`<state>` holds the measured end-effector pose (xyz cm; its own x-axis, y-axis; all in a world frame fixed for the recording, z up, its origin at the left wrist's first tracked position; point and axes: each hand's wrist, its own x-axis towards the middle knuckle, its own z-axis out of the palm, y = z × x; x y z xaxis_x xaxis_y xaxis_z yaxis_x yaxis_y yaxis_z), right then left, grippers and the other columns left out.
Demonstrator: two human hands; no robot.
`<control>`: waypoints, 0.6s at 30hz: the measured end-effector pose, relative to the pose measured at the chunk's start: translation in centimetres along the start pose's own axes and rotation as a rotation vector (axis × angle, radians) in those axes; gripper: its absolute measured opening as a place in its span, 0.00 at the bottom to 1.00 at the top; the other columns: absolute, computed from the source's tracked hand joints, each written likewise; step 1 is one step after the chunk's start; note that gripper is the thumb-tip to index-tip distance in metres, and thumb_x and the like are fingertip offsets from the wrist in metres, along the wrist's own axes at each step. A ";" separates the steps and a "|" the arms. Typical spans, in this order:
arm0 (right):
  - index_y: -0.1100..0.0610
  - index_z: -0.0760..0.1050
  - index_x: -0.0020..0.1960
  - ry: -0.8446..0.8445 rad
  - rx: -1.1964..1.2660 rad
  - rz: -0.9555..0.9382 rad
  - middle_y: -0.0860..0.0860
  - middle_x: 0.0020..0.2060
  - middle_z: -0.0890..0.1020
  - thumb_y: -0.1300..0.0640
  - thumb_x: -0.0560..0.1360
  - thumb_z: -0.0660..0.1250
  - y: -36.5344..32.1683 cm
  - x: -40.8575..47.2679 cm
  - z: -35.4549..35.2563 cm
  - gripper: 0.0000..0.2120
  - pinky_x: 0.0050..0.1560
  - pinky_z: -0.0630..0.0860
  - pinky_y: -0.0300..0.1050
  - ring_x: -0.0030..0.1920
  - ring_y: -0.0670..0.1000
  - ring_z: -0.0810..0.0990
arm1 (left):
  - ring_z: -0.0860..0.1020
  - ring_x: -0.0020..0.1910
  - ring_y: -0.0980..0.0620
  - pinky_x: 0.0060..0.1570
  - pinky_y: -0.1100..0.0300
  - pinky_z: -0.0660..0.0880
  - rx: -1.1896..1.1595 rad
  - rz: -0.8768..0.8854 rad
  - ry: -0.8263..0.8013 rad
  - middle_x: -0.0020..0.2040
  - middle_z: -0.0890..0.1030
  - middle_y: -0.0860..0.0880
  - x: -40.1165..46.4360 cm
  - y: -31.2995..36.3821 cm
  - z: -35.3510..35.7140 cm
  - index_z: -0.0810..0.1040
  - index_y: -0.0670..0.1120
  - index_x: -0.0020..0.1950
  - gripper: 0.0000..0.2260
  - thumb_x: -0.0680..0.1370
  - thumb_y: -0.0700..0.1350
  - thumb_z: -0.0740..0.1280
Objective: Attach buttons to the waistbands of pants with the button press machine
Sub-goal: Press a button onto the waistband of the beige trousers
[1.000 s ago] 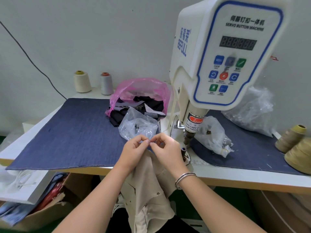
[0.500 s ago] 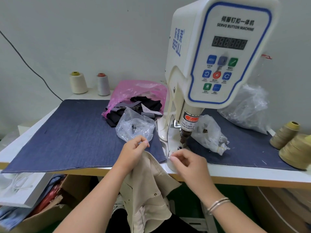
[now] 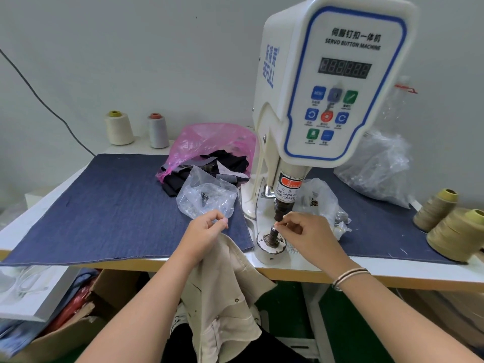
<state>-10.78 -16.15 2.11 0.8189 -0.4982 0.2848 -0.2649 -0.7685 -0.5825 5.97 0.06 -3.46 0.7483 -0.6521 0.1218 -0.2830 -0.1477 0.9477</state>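
Right hand (image 3: 301, 231) pinches a small button part at the lower die post (image 3: 273, 235) of the button press machine (image 3: 327, 87), likely seating it for pressing. Left hand (image 3: 207, 229) grips the beige pants (image 3: 225, 292) at the bench (image 3: 314, 268) edge; their length hangs downward, waistband end up, ready to feed.

Both forearms bare, no sleeves in view; thin banded bracelets (image 3: 349, 278) circle the right wrist, well back from the fingers (image 3: 284, 223).

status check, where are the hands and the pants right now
Left hand grips beige pants at table edge. Right hand pinches small part at lower die. Nothing blocking.
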 end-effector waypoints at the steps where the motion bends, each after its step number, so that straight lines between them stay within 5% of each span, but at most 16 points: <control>1: 0.49 0.81 0.44 -0.009 -0.029 -0.018 0.43 0.33 0.79 0.53 0.74 0.70 0.0 0.0 -0.1 0.01 0.40 0.70 0.32 0.35 0.41 0.76 | 0.64 0.30 0.58 0.37 0.60 0.63 0.000 0.001 -0.001 0.29 0.69 0.55 0.0 0.0 0.0 0.75 0.46 0.37 0.10 0.79 0.42 0.63; 15: 0.54 0.83 0.49 0.109 0.091 -0.148 0.42 0.38 0.81 0.64 0.74 0.69 -0.7 -3.1 0.0 0.08 0.39 0.70 0.28 0.38 0.39 0.77 | 0.63 0.27 0.60 0.35 0.61 0.62 -0.010 -0.014 0.006 0.26 0.68 0.57 0.1 0.1 0.0 0.75 0.46 0.36 0.10 0.78 0.42 0.64; 18: 0.54 0.82 0.47 0.014 0.121 -0.254 0.44 0.38 0.80 0.61 0.74 0.68 -3.2 -4.4 1.6 0.06 0.39 0.71 0.31 0.37 0.42 0.77 | 0.65 0.28 0.60 0.35 0.62 0.63 0.004 -0.021 -0.007 0.26 0.69 0.58 0.1 0.2 0.0 0.74 0.48 0.35 0.11 0.78 0.42 0.64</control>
<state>-12.66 -10.85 1.48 0.8439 -0.3017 0.4436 0.0117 -0.8163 -0.5775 5.98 -0.07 -3.30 0.7501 -0.6539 0.0995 -0.2694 -0.1647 0.9488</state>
